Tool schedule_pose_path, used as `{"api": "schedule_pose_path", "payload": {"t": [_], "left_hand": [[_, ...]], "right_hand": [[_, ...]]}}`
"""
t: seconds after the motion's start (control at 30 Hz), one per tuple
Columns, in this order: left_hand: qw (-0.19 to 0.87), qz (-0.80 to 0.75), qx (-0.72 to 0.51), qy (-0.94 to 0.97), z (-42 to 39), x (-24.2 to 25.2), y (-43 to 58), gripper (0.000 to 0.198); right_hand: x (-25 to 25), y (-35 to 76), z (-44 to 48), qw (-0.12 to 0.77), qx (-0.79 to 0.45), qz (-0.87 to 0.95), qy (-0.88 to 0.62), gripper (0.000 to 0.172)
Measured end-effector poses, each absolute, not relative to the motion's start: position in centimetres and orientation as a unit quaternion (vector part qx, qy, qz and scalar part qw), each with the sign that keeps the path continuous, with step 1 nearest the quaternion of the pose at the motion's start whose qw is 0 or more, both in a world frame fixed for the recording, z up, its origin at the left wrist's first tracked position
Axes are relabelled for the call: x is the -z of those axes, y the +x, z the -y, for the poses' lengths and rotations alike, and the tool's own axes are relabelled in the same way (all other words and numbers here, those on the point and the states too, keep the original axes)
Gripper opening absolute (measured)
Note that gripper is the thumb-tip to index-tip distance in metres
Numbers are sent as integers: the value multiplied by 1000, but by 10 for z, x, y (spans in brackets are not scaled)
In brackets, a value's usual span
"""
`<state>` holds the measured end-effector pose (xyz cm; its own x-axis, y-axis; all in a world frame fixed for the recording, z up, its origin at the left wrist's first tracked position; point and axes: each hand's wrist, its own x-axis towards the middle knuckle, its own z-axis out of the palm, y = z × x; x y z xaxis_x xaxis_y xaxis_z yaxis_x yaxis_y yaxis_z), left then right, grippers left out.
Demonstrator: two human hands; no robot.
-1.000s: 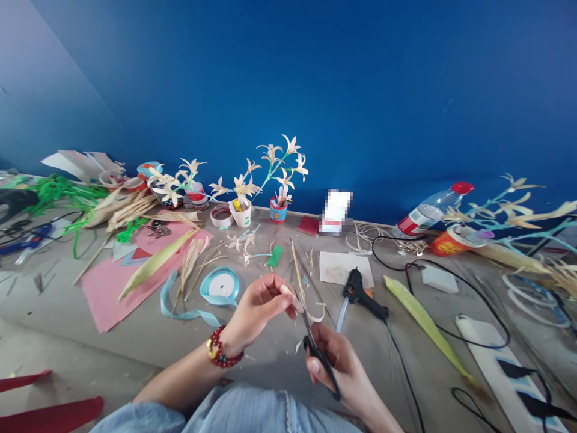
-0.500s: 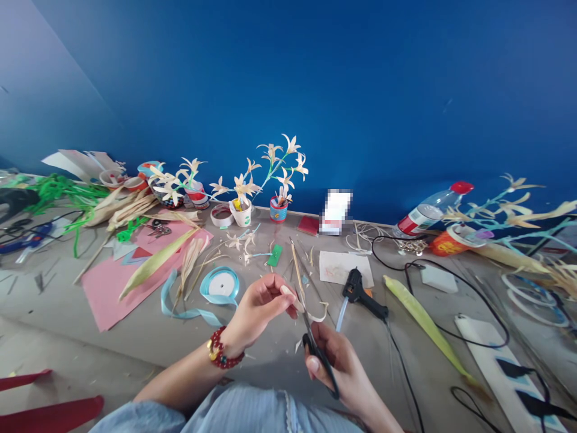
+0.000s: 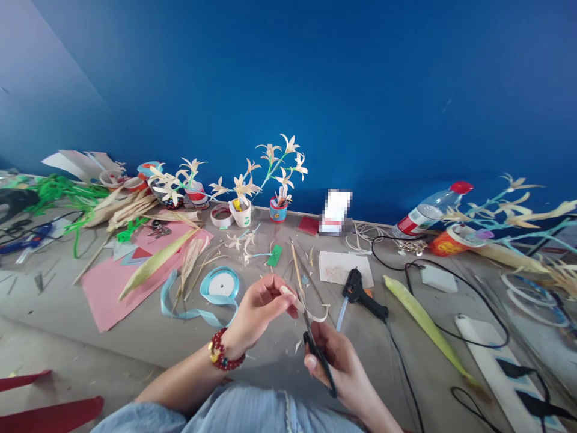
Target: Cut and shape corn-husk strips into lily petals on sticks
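Between the thumb and fingers of my left hand [image 3: 264, 307] is a thin, pale strip of corn husk [image 3: 321, 319], its free end curling off to the right. My right hand [image 3: 342, 358] grips black-handled scissors [image 3: 323, 364] whose blades point away from me and cross the strip just right of my left fingertips. Whether the blades have closed on the strip, I cannot tell. A thin brown stick [image 3: 296, 263] lies on the table beyond the blades. Small pale scraps [image 3: 298, 346] lie below my hands.
Left are a blue ribbon roll [image 3: 223, 285], pink paper [image 3: 108, 294] and husks [image 3: 157, 264]. Right are a glue gun [image 3: 363, 294], a green husk [image 3: 424, 322] and a power strip [image 3: 484, 355]. Husk flowers stand in a white cup [image 3: 242, 215] and a red cup [image 3: 455, 240] at the back.
The scissors' handles have shifted very slightly. Both hands stay almost in place, and the strip is still held in my left fingers.
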<state>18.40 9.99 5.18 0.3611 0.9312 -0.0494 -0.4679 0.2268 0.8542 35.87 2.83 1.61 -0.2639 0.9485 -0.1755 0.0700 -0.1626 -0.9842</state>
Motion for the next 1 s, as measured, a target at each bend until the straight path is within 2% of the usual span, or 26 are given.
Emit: {"api": "schedule_pose_path", "payload": {"t": [0.5,1.0], "left_hand": [[734,-294,-474,386,-101,-53,182,25],[730,-309,-455,407,-103,-52,179,25]], "right_hand": [[-22,357,-27,373,-632,502,-457,60],[-18,361,-26,364,-603,525,-477,59]]}}
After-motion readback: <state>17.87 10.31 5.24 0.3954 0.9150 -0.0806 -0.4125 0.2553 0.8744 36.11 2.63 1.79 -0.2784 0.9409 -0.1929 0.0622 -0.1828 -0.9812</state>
